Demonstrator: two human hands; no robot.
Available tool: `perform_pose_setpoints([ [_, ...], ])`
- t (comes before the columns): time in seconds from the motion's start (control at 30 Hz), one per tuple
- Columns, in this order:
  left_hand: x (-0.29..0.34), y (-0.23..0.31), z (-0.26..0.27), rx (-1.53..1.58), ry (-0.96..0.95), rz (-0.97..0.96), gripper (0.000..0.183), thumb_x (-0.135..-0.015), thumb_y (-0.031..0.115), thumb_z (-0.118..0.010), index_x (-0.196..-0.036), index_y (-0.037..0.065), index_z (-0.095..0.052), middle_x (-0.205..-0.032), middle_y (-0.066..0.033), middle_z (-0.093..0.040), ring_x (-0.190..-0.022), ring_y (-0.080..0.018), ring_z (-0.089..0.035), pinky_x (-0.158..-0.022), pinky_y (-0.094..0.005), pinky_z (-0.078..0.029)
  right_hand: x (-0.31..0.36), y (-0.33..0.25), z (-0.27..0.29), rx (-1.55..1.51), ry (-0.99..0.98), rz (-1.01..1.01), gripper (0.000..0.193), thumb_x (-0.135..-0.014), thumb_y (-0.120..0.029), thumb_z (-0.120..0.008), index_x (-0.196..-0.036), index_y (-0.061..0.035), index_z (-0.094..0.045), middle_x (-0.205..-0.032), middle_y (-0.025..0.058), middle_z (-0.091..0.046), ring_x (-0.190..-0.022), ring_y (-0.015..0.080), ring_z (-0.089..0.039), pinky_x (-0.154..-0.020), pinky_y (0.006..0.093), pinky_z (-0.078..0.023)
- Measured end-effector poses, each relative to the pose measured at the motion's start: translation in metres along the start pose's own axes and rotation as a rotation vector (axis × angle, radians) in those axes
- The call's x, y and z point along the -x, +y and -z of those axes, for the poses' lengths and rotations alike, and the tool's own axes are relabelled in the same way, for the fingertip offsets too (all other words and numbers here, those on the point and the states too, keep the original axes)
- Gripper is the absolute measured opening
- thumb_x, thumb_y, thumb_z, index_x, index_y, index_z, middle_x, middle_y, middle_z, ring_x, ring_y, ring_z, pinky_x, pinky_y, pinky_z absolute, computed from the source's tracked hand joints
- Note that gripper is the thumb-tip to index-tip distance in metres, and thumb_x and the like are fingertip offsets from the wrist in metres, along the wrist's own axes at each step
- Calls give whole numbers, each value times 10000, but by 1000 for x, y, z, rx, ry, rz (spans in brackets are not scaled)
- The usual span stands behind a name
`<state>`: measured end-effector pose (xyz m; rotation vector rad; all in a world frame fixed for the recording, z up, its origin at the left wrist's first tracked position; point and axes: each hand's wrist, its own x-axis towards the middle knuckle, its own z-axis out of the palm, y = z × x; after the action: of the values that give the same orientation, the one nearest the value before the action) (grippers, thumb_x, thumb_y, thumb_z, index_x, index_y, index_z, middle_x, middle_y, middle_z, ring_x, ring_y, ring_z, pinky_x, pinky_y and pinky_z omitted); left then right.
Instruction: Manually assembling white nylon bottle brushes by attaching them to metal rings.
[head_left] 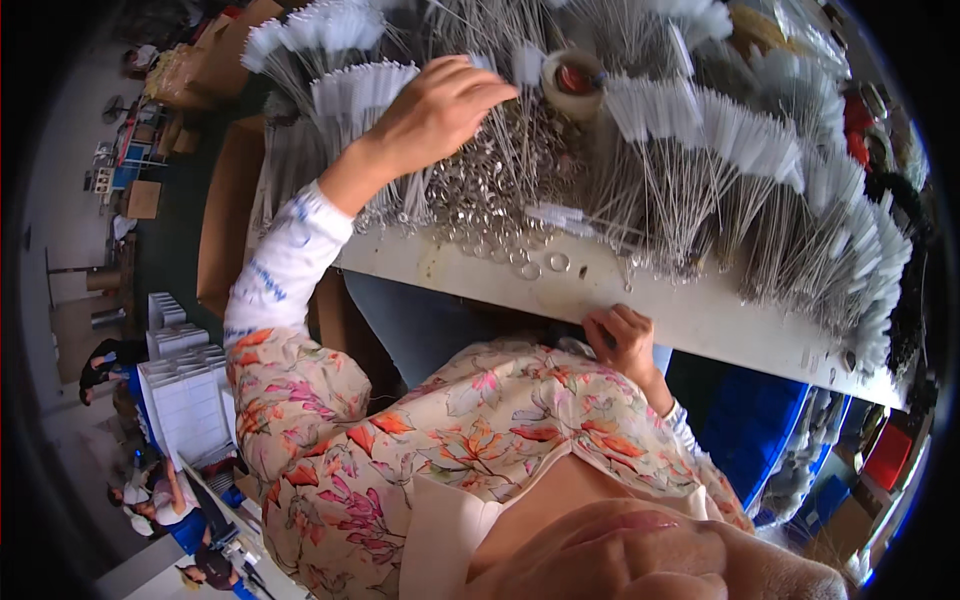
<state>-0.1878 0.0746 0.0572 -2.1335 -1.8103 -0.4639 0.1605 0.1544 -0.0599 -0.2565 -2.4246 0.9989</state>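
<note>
Though well apart, both hands (pixel 437 110) (pixel 622 338) near loose metal rings (pixel 475 195).

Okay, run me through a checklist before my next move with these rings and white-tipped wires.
1. Left hand empty: cannot tell; it is near the ring pile, its grip unclear.
2. Right hand empty: cannot tell; its fingers are curled at the front edge of the table.
3. Loose rings on the tabletop: ok; they lie between the pile and the front edge.
4. Ring pile kept apart from the white-tipped wires: not ok; some wires run into it.
5. Roll in view: ok; it sits among the wire bundles, beyond the pile.
</note>
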Motion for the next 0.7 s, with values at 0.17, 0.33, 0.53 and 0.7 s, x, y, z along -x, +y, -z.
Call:
perform_pose_setpoints([
  [0.17, 37, 47, 43, 4, 96, 217, 278, -767, 32, -630, -1043, 57, -609, -968, -94, -631, -908, -289, -584, -847, -387, -458, -9, 9, -11, 198, 29, 185, 101, -673, -100, -686, -717, -101, -596, -597, 21, -494, -489, 184, -514, -436, 304, -413],
  [0.33, 56, 92, 30, 119, 114, 365, 225, -781, 18, -630, -1005, 38, -631, -982, -99, -646, -947, -284, -601, -837, -357, -470, -8, 17, -10, 253, 56, 235, 108, -667, -113, -694, -711, -100, -596, -585, 11, -476, -499, 173, -513, -438, 298, -414],
  [0.53, 75, 115, 23, 214, 137, 424, 203, -777, 15, -639, -978, 39, -637, -915, -105, -638, -873, -255, -612, -770, -339, -486, -4, 2, 16, 124, 204, 125, 151, -647, 5, -691, -745, -89, -625, -587, 12, -516, -492, 168, -505, -449, 289, -391],
  [0.7, 65, 101, 40, 226, 228, 482, 166, -772, -23, -618, -932, 20, -630, -840, -97, -640, -739, -240, -614, -658, -319, -490, 14, 24, 41, 302, 404, -139, 164, -679, 51, -684, -772, -78, -640, -571, 16, -506, -468, 133, -462, -449, 275, -376],
])
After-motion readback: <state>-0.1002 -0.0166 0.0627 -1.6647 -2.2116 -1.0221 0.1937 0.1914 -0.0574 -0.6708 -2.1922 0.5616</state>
